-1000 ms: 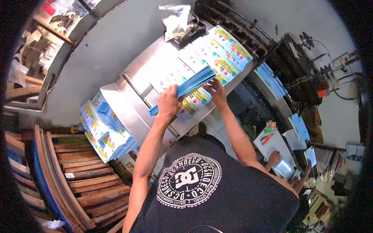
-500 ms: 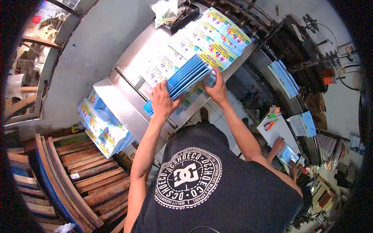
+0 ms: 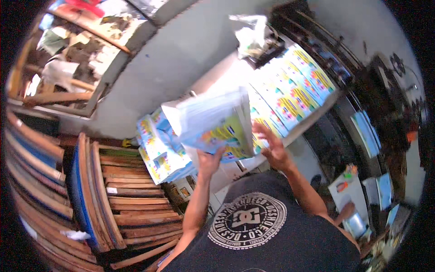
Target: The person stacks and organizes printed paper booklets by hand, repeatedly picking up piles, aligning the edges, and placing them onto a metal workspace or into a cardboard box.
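Observation:
A thick stack of printed booklets (image 3: 217, 120) is raised over the metal table, tilted and smeared by motion. Its colourful blue, green and yellow cover faces me, with pale page edges along the top. My left hand (image 3: 211, 161) grips the stack at its lower edge, thumb on the cover and the other fingers mostly hidden. Off the stack's right side, my right hand (image 3: 274, 147) has its fingers apart and somewhat blurred, holding nothing. Rows of matching printed covers (image 3: 294, 86) lie spread on the table beyond it.
Bundles of similar printed pieces (image 3: 158, 145) stand left of the table. A clear plastic bag (image 3: 253, 36) rests on a black tray (image 3: 269, 52) at the back. Wooden frames (image 3: 140, 199) fill a rack at lower left. Another person's hand (image 3: 346, 211) is by a white board (image 3: 346, 192).
The stack has been lifted and turned from spines up to cover facing me. My right hand has let go of it. The view has shifted left.

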